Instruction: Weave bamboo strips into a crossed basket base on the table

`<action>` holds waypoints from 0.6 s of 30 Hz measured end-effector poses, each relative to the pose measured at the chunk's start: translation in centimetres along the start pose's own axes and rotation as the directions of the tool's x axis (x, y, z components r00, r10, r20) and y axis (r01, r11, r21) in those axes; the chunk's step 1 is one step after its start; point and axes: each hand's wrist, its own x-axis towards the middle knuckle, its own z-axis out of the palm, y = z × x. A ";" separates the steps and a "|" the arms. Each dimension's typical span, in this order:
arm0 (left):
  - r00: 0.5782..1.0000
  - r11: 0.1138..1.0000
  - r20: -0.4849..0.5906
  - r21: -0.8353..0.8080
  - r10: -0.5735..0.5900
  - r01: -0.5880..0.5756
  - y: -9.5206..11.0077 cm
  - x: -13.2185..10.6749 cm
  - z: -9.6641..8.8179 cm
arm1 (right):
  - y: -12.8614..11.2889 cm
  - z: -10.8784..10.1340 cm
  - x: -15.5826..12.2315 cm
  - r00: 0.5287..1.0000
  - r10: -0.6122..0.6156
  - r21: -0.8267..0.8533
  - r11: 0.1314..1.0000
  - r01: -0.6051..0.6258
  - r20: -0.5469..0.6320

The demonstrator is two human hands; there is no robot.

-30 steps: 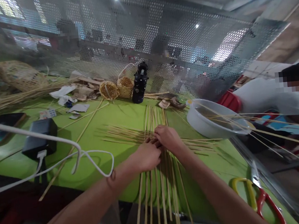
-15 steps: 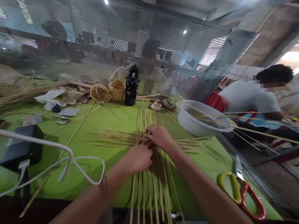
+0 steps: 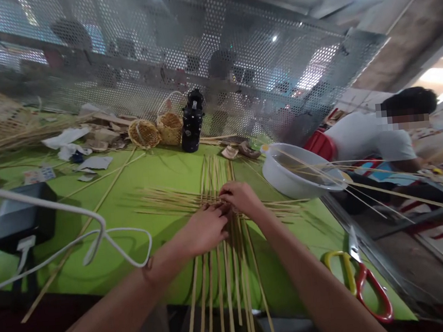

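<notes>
On the green table [image 3: 160, 174], long thin bamboo strips [image 3: 229, 289] cross one another in a flat weave. My left hand [image 3: 206, 230] lies over the crossing, fingers stretched onto the strips and thumb apart. Beside it, my right hand [image 3: 242, 198] has its fingers curled down on the strips at the crossing; its fingertips are partly hidden. Several lengthwise strips run out past the table's front edge. Others reach sideways beyond both hands.
Scissors [image 3: 356, 268] lie at the right edge, below a white basin [image 3: 284, 178] with strips across it. A black bottle [image 3: 192, 124] and small baskets [image 3: 145, 134] stand at the back. A black box [image 3: 22, 217] with a white cable [image 3: 130, 256] is left. A person [image 3: 374, 139] bends nearby.
My left thumb has come away from the fingers. The right hand has shifted slightly right along the crossing. The view has tilted a little.
</notes>
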 end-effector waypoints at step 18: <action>1.000 1.000 0.005 -0.011 0.006 -0.005 0.6 -0.2 0.1 | 0.0 -1.1 -1.3 0.997 0.002 -0.118 0.993 0.007 0.073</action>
